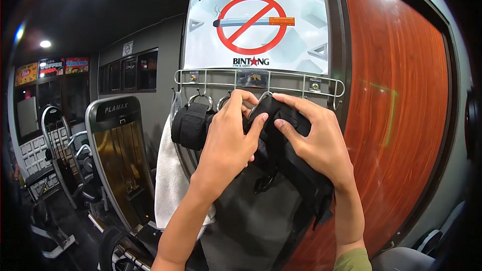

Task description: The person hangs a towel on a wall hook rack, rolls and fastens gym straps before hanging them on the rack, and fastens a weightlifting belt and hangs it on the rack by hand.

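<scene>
Both hands are raised at a white wire hook rack (286, 81) on the grey wall. My left hand (233, 138) pinches the upper left edge of a black fabric strap bundle (301, 158), near a metal ring under the rack. My right hand (316, 135) grips the same bundle from the right, thumb in front and fingers on top. Loose black straps dangle below. Left of my left hand, a rolled black cuff (193, 126) with a metal ring hangs from a hook. A white towel (169, 175) hangs beside it at the far left of the rack.
Above the rack is a no smoking sign (258, 25). A reddish wooden door (396, 100) stands at the right. Gym machines, one a tall unit (120, 155) marked PLAMAX, fill the left side. A grey rounded object (404, 260) shows at the lower right.
</scene>
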